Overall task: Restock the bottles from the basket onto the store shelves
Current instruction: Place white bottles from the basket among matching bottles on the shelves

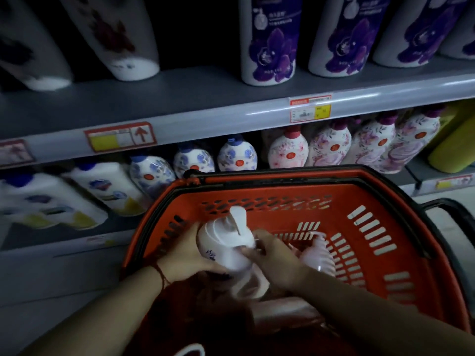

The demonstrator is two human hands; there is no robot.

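Near the basket's (290, 185) left wall, left hand (183, 253) and right hand (273, 256) have fingers clamped on the white pump bottle (226, 244); lift straight, clearing the pink bottle (317, 254).

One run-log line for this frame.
stage: picking | left hand: holds white pump bottle | right hand: on same bottle | red plastic basket: pink pump bottle remains

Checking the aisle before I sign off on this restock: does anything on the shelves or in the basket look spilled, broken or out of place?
Nothing stands out. No spill or damage shows. The left hand and right hand hold a white pump bottle over the red basket. The upper shelf has an unfilled stretch.
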